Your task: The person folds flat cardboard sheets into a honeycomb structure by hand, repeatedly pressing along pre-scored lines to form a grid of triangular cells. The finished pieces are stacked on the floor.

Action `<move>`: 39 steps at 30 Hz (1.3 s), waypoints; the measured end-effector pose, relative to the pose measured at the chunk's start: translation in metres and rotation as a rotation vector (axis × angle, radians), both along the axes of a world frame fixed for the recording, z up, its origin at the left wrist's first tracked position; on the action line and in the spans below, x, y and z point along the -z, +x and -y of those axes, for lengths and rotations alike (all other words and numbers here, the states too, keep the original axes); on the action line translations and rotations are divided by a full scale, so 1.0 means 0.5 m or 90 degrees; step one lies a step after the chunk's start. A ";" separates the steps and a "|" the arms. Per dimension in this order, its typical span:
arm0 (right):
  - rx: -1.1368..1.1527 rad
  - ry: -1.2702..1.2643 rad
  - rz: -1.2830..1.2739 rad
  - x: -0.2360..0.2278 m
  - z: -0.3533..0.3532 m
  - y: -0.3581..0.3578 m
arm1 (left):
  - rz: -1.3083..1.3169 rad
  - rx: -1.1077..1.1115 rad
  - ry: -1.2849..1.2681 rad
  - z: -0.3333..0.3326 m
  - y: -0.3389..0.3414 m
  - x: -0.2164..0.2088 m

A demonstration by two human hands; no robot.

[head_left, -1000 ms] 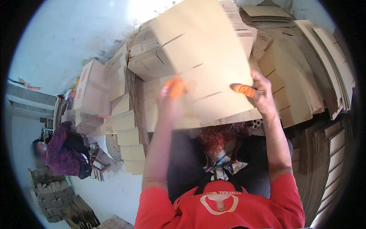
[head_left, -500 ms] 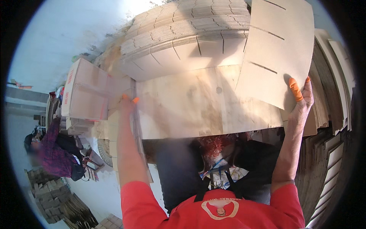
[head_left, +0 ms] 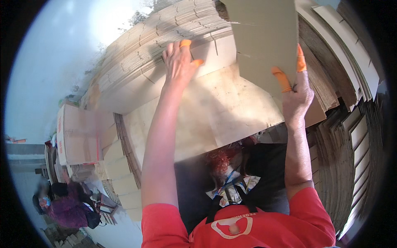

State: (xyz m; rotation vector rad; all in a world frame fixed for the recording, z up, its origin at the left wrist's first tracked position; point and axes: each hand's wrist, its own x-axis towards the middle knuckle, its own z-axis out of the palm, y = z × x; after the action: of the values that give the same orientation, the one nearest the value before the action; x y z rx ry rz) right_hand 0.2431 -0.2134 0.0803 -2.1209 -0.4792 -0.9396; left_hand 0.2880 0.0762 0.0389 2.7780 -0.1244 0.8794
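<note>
My right hand grips the lower right edge of a slotted cardboard sheet, which stands raised at the upper right. Orange finger covers sit on its thumb and a finger. Stretched forward, my left hand has its fingers apart and nothing in them; it wears orange covers too. That hand is over the front edge of a tall stack of slotted cardboard sheets; whether it touches them I cannot tell. Below both hands lies a pale board work surface.
A closed carton stands at the left, with flat cardboard pieces beside it. More cardboard sheets lean at the right, with stacked pieces below. Another person is at the far lower left.
My left hand has moved from the board's left edge forward and right to the stack. My right hand has shifted left and forward with the cardboard sheet, which has turned to a darker face.
</note>
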 end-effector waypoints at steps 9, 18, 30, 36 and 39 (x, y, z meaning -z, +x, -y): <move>-0.060 0.005 -0.004 0.020 0.013 0.003 | -0.064 -0.011 0.079 0.033 0.105 0.020; -0.103 0.038 0.036 0.014 -0.004 0.002 | 0.085 0.123 0.114 0.042 0.055 0.028; -0.091 0.021 0.055 0.024 0.003 0.005 | 0.112 0.139 0.196 0.061 0.052 0.021; -0.091 0.038 0.027 0.012 -0.004 -0.002 | 0.029 0.103 0.180 0.040 0.054 0.050; -0.087 0.009 0.024 0.018 0.000 0.000 | 0.101 0.117 0.187 0.045 0.046 0.045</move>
State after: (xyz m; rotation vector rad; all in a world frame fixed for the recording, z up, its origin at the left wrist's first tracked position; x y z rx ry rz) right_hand 0.2431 -0.2133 0.0711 -2.0328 -0.6267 -0.9030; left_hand 0.3111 0.0535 0.0166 2.8917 -0.5674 1.1097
